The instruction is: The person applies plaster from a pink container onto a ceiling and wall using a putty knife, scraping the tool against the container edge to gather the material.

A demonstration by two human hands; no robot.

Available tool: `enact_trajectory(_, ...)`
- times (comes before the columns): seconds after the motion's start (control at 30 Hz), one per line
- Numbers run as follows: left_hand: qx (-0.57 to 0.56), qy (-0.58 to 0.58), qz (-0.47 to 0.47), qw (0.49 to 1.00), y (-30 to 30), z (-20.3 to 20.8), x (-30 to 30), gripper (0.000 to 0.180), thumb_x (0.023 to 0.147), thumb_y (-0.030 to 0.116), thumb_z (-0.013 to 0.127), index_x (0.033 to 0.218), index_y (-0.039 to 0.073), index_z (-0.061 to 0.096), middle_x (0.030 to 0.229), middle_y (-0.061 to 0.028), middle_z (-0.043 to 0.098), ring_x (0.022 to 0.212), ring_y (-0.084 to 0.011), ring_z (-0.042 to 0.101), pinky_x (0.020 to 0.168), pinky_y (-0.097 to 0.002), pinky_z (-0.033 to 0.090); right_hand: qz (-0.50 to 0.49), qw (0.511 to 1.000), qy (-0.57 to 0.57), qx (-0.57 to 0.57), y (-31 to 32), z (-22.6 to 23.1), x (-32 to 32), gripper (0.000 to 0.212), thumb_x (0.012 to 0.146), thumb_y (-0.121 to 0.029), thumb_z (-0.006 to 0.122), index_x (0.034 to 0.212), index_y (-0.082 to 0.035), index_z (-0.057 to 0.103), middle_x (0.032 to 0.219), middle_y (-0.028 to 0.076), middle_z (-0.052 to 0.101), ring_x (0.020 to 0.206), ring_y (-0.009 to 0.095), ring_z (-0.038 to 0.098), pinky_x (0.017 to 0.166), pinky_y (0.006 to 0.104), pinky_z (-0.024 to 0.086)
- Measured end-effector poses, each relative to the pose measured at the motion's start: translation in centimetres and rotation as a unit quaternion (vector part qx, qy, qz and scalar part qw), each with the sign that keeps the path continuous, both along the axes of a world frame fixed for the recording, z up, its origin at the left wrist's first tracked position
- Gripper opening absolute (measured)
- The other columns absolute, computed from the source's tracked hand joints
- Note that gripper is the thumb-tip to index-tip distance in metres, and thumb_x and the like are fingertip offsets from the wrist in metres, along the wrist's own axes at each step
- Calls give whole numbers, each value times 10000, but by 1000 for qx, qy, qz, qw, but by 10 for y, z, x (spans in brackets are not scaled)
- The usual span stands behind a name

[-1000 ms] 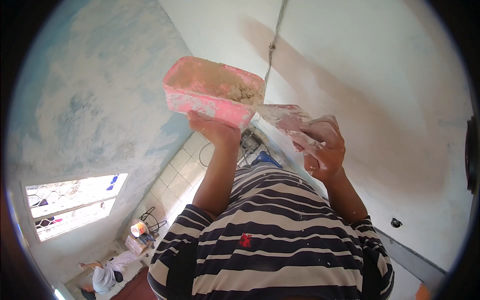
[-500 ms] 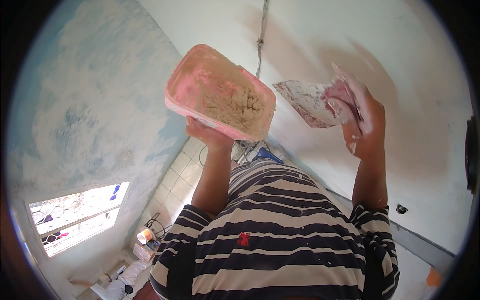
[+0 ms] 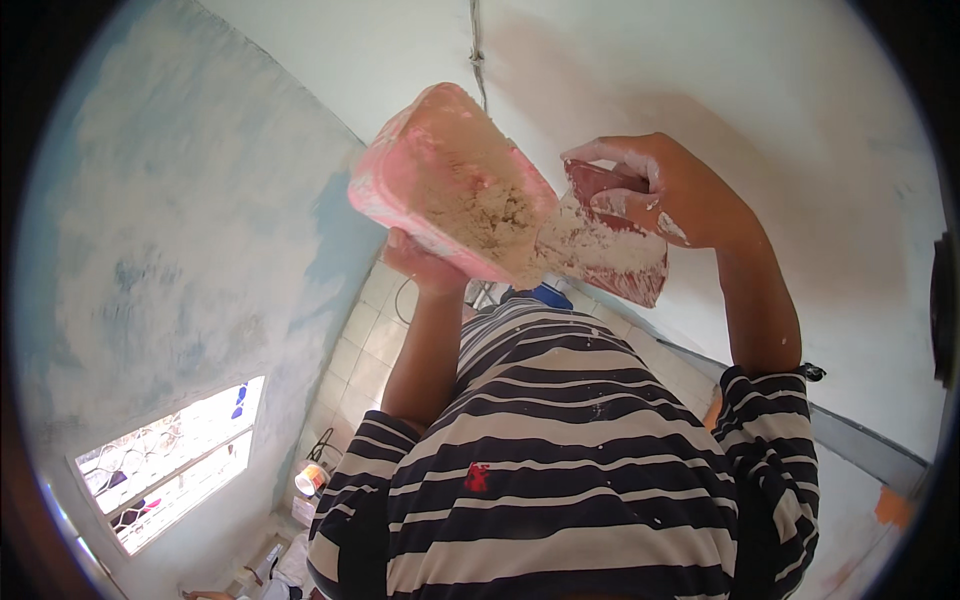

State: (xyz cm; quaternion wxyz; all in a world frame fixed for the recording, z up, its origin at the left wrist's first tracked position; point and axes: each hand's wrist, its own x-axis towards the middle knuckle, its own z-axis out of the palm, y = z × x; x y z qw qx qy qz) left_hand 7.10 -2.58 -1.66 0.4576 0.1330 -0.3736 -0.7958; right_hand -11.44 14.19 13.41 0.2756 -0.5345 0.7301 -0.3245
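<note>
In the head view, the left hand cups the underside of a pink tub of pale putty (its open mouth tilted toward the person), so the tub sits at about twelve o'clock from that grasping palm. The right hand is clenched on a broad scraper, whose putty-coated blade runs out toward seven o'clock from the fingers and touches the tub's lower rim, above the striped shirt.
</note>
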Motion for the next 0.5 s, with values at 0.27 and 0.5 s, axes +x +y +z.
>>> enact_trajectory(0.27,26,19,-20,999,-7,-20,4,721,932,550,385,1468,69,344,1440,-120,449,1327,-288,452,1107,-444,382,-43,961,-248,114,-18,-23,0,484,785,-68,658,1253,44,604,986,140,708,841,162,678,786,266,548)
enact_trajectory(0.5,99,9,-52,994,-5,-9,15,711,939,523,341,1485,68,323,1450,-114,440,1345,-301,431,1119,-455,368,-33,945,-321,42,-17,-40,6,512,804,-257,705,1228,21,632,961,130,707,828,148,676,762,256,551)
